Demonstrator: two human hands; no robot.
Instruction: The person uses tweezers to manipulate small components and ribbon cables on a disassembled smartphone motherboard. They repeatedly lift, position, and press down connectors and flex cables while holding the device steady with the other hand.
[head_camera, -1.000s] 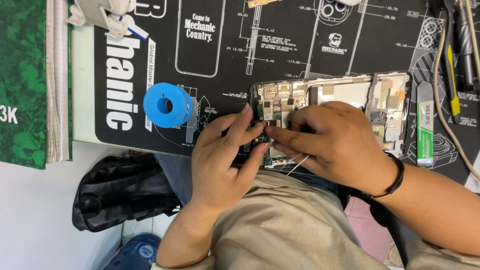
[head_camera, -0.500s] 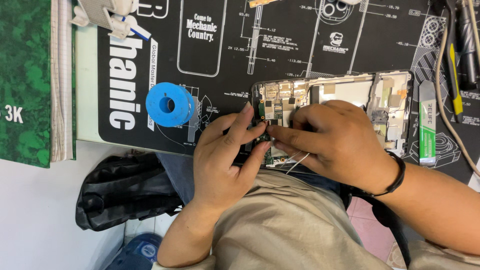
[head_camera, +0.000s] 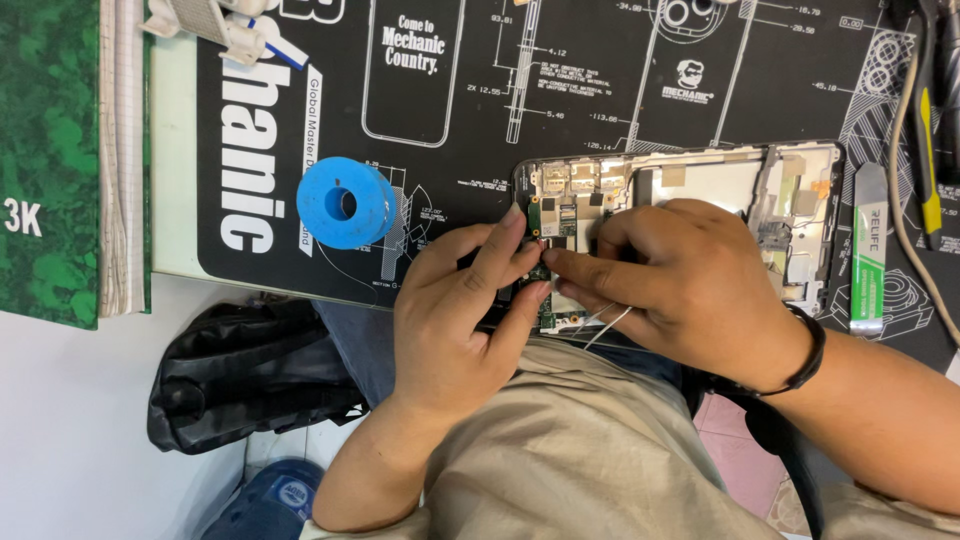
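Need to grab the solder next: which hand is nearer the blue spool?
Left. The left hand works at the opened phone, just right of and below the blue spool. The right hand lies farther right, over the phone's middle.

The desk (head_camera: 175, 150) is pale and carries a black repair mat (head_camera: 470, 110) printed with white diagrams, reaching to the desk's near edge. On the mat lie an opened phone (head_camera: 700, 180) at the near edge, a blue spool (head_camera: 345, 203) beside it, and a green-and-white pry tool (head_camera: 868, 250). A green hardcover book (head_camera: 55, 160) lies on the desk at the mat's far side.
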